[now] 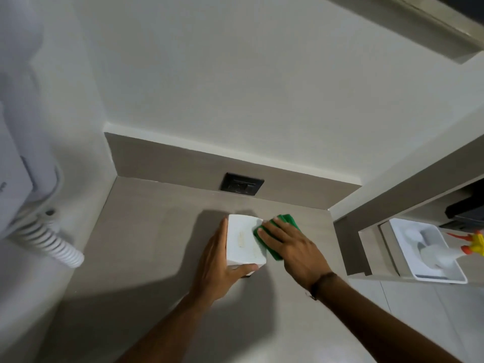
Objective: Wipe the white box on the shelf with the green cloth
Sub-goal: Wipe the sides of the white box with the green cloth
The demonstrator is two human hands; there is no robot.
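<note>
1. Centrally, a white box (245, 239) stands on a grey-brown shelf (146, 244), with a hand on each side of it.
2. On the box's left side, the left hand (218, 260) grasps it: palm flat against the left face, thumb hooked round the near bottom corner, steadying it.
3. At the box's right edge, the right hand (290, 247) presses a green cloth (285, 226) with flat, spread fingers; the cloth is pinned under the palm, not clenched.
4. Key relation: the box lies directly left of the cloth hand, touching it. Its long axis runs away from the person, toward the back wall, so wiping strokes would likely run along that line or sweep leftward across the top.
5. Most of the top face left of the cloth is bare, and faint yellowish marks show there; the wipe looks barely begun.
6. Beyond the box, a dark socket (242, 184) sits in the back panel, apart from both hands.
7. Far left of the left hand hangs a white wall unit with a coiled cord (49, 239).
8. Right of the cloth hand, past a shelf divider, a white tray (455, 276) holds a spray bottle (445, 252). Nothing blocks the strokes.
</note>
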